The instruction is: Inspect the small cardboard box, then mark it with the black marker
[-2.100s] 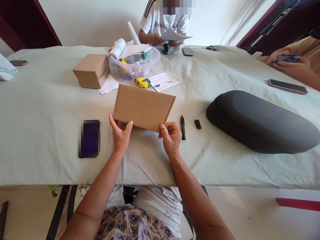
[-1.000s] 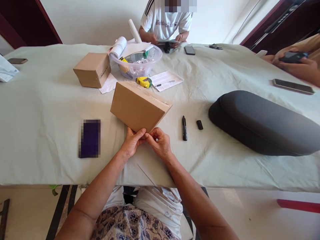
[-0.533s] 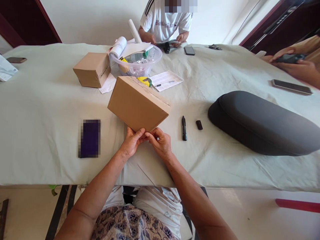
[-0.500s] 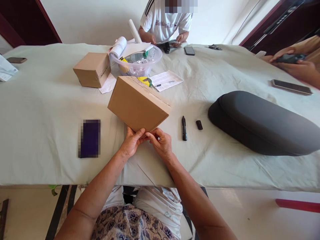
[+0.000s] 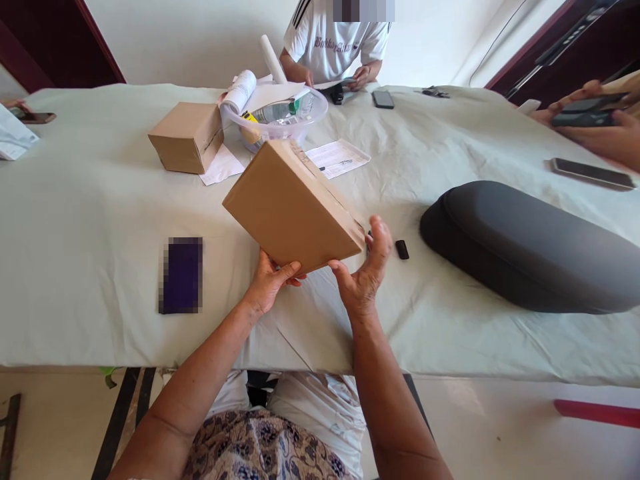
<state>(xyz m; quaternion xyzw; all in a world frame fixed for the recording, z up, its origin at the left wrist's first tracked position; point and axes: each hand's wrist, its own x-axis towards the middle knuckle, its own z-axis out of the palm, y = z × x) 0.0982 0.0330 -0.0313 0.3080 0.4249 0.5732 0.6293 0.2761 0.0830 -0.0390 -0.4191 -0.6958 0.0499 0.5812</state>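
A brown cardboard box is held tilted above the table. My left hand grips its lower edge, thumb on the near face and fingers underneath. At the box's right lower corner is my right hand, its thumb at the edge and its fingers spread apart. Just behind those fingers a black marker is mostly hidden, and its black cap lies to the right. A dark purple, partly blurred flat item lies left of my left hand.
Another cardboard box stands at the back left beside a clear plastic basin of bottles and paper rolls. A large dark grey case fills the right side. Across the table sits a person; another person's hands hold a dark device.
The box has tilted further and shifted right. My right hand has moved right from beneath the box and opened its fingers. The marker and yellow tape measure are now mostly covered.
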